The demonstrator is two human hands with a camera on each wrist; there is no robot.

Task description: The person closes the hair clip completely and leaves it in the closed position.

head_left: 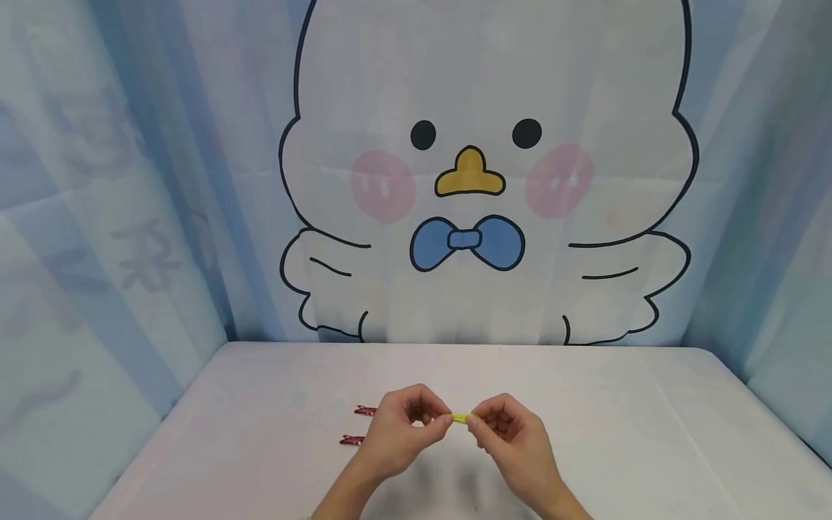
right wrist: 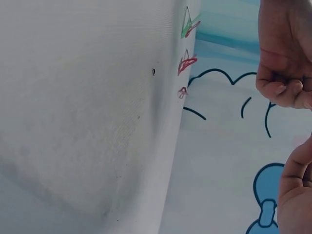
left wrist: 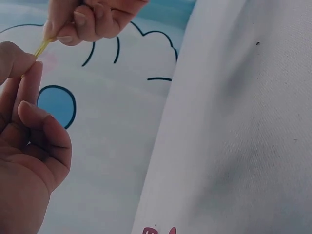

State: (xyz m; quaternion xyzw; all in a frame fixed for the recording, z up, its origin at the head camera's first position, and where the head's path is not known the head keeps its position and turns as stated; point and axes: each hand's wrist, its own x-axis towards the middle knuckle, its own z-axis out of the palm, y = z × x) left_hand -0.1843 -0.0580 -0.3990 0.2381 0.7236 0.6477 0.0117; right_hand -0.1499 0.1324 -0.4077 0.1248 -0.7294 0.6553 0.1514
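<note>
Left grip (head_left: pixel 399 435), right grip (head_left: pixel 522 448), raised, pinching yellow strip (head_left: pixel 460 418)

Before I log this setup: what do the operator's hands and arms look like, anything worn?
Left hand and right hand are both bare: five-fingered human hands, no gloves, rings or markings visible. The visible parts of the left forearm and right forearm show no clear sleeve or cable. Visible fingernails look short.
</note>
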